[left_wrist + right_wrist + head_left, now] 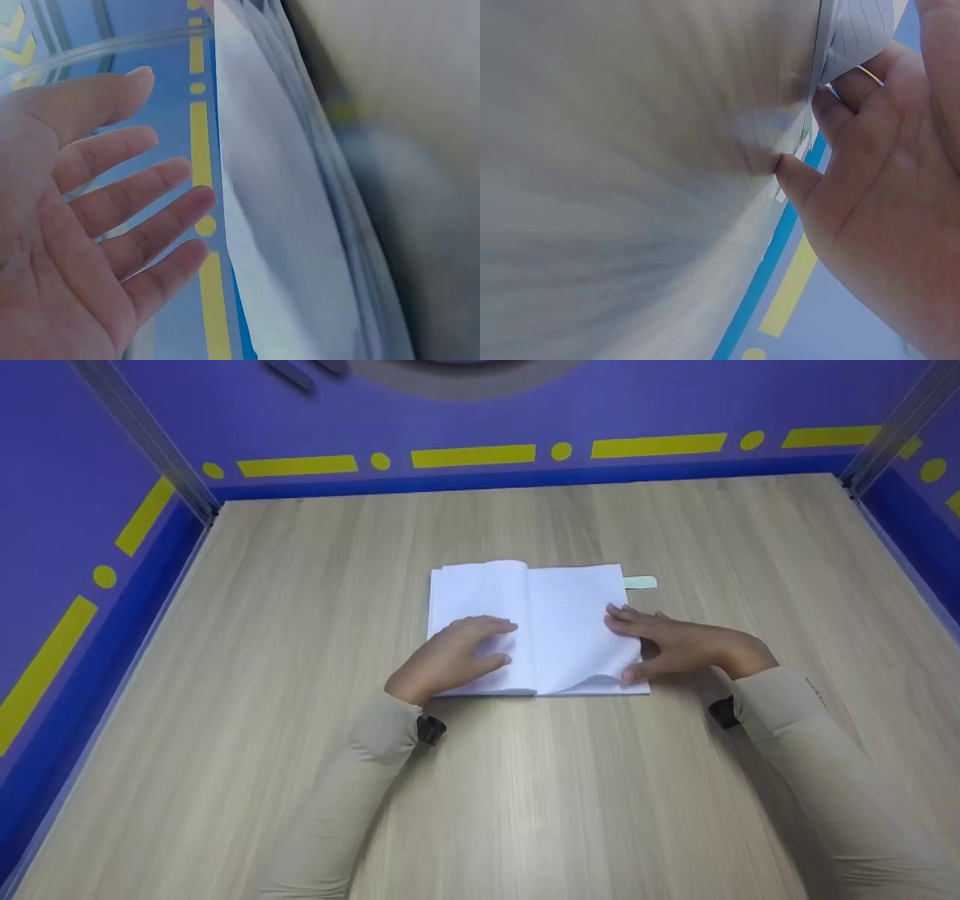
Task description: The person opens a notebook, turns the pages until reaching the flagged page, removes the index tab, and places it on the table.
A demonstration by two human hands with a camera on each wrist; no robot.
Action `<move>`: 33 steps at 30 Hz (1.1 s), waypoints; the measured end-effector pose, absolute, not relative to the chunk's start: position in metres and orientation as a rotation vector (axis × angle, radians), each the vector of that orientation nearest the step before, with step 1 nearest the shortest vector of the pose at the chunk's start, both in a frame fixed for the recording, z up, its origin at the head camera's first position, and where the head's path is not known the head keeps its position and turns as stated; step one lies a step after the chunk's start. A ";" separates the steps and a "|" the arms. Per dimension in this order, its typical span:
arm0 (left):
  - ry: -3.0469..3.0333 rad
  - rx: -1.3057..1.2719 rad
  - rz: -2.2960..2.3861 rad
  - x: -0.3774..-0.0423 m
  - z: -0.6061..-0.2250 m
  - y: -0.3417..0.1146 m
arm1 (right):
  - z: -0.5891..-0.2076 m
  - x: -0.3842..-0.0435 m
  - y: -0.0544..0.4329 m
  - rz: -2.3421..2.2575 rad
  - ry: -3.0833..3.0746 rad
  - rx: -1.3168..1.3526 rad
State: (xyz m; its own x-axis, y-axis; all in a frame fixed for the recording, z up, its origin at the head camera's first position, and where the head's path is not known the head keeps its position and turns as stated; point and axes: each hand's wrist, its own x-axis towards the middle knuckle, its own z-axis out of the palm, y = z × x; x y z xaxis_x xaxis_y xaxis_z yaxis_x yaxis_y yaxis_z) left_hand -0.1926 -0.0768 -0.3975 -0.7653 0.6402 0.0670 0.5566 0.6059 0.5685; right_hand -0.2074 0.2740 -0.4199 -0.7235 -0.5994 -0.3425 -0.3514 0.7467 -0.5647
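Note:
An open notebook with white lined pages [574, 622] lies flat in the middle of the table. My left hand [465, 656] is over its left page, fingers loosely extended and thumb apart; the palm faces the camera in the left wrist view [97, 202]. At the right page's outer edge is my right hand [671, 645], with fingertips on the page and the thumb at the lower corner. That page bows upward along its lower edge, and its curled part [862, 34] shows beside the fingers in the right wrist view.
A pale green tab [640, 583] sticks out from the notebook's upper right edge. The wood-grain table [300, 585] is bounded by blue panels [480, 416] with yellow dashes at the back and both sides. Dark wrist cameras sit under both sleeves.

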 end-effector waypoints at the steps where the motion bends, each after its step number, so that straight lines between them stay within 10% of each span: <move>1: 2.685 1.024 0.863 -0.192 -0.397 -0.072 | -0.420 -0.207 0.274 -0.639 2.431 -0.713; 33: 2.596 1.290 0.309 -0.178 -0.391 0.028 | -0.423 -0.208 0.273 -0.617 2.472 -0.744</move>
State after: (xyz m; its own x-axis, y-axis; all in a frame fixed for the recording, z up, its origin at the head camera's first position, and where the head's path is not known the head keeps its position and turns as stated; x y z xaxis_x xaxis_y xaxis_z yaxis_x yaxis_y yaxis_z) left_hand -0.1775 0.0279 -0.3913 -0.5875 0.8021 -0.1073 0.7545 0.5909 0.2858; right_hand -0.2084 0.2730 -0.4233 -0.7356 -0.6005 -0.3135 -0.3827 0.7502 -0.5392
